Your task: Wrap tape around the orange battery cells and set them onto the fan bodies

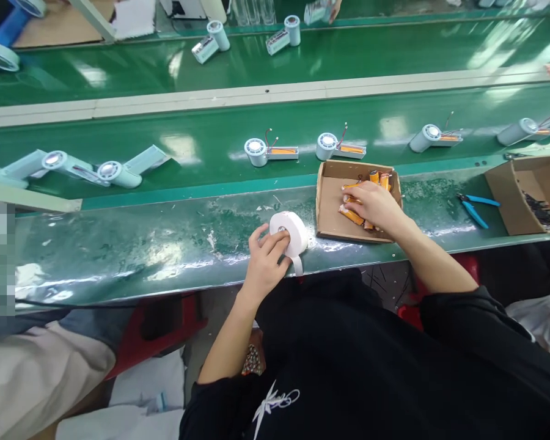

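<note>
My left hand (266, 260) grips a roll of white tape (297, 232), its fingers at the roll's core and thumb by the near rim. The roll stands tilted on the green bench, and a loose tape end (297, 266) hangs toward the front edge. Inside a shallow cardboard box (329, 214), my right hand (371, 205) has its fingers closed around an orange cylindrical battery (351, 215). More orange batteries (385, 180) lie in the box, partly hidden by that hand.
Blue-handled cutters (475, 211) lie right of the box, beside another carton (508, 201) holding small dark parts. Beyond the bench, pale blue handheld fans (256, 151) lie on a green conveyor (201, 134), some with orange batteries in open handles. Another person's hand (335, 11) shows at the far side.
</note>
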Demonstrator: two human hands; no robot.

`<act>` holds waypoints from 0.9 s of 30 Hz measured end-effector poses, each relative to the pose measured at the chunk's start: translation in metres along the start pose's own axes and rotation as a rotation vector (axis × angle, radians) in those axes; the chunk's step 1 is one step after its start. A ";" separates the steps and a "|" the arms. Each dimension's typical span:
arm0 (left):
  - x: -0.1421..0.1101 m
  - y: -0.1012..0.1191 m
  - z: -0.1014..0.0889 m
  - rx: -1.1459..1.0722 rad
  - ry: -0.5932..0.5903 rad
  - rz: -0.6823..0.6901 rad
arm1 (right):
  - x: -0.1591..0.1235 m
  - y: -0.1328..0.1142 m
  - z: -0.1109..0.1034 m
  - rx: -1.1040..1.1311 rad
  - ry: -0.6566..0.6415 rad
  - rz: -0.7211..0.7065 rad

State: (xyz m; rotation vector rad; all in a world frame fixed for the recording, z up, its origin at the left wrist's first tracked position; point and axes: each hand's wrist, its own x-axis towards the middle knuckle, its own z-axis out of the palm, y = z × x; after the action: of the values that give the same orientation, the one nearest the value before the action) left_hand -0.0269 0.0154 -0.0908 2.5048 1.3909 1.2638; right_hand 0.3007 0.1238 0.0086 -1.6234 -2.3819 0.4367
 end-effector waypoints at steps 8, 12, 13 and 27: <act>0.006 0.027 -0.019 -0.044 -0.112 0.042 | -0.043 -0.034 -0.001 0.727 0.673 -0.191; 0.013 0.039 -0.029 -0.055 -0.181 0.071 | -0.056 -0.041 0.016 0.672 0.670 -0.147; 0.015 0.041 -0.030 -0.059 -0.180 0.076 | -0.057 -0.041 0.022 0.650 0.657 -0.105; 0.009 0.023 -0.054 0.077 -0.121 0.079 | -0.059 -0.076 0.040 0.981 0.009 -0.023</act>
State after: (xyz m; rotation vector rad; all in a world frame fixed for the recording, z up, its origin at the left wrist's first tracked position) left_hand -0.0436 -0.0112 -0.0404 2.6616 1.3526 1.0694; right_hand 0.2423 0.0383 -0.0023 -1.0972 -1.6749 1.3110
